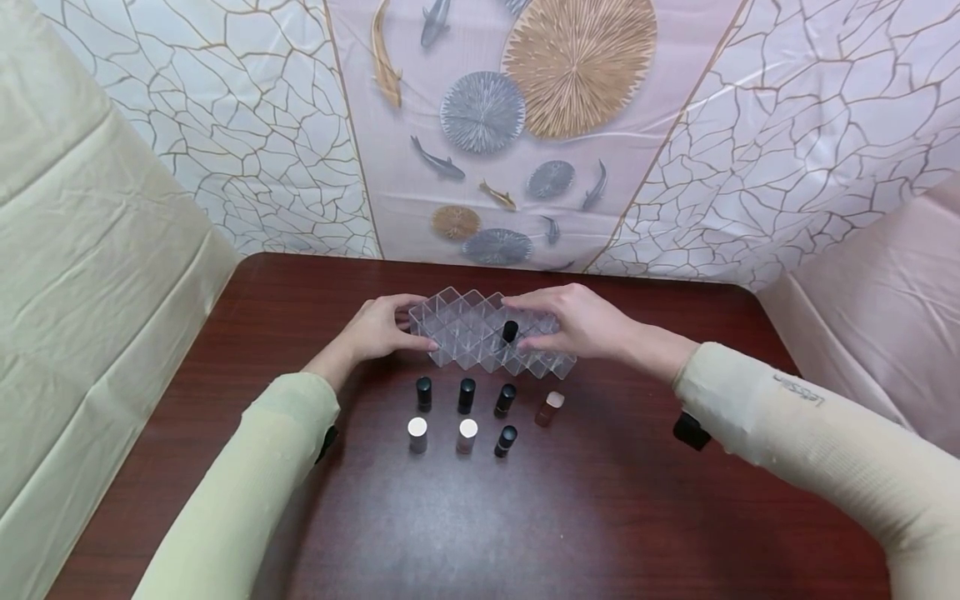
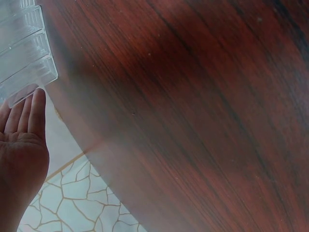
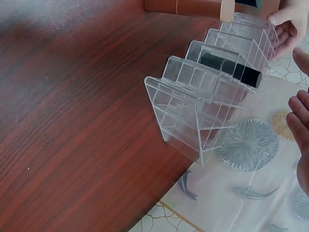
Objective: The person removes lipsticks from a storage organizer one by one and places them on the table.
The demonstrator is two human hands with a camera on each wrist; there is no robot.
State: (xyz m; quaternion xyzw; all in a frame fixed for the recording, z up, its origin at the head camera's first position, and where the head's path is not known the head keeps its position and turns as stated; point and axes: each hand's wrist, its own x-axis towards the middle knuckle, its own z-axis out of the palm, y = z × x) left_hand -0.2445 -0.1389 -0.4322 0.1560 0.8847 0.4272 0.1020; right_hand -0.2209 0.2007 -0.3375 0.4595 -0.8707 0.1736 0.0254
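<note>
A clear plastic lipstick organizer (image 1: 467,329) with diamond-shaped compartments stands on the table. My left hand (image 1: 380,327) holds its left end, thumb at the front and fingers at the back. In the left wrist view the fingers (image 2: 37,113) lie against the organizer's wall (image 2: 29,46). One black lipstick tube (image 1: 510,331) stands in a compartment right of the middle; the right wrist view shows its black end (image 3: 248,76) sticking out. Over the organizer's right part, my right hand (image 1: 581,321) is spread around that tube, apart from it, with nothing in its fingers.
In front of the organizer stand black tubes (image 1: 467,396), white-topped tubes (image 1: 417,435) and a brown tube with a pinkish top (image 1: 550,408), in two rows. The dark wood table (image 1: 600,500) ends at a patterned cloth backdrop (image 1: 480,183) behind the organizer.
</note>
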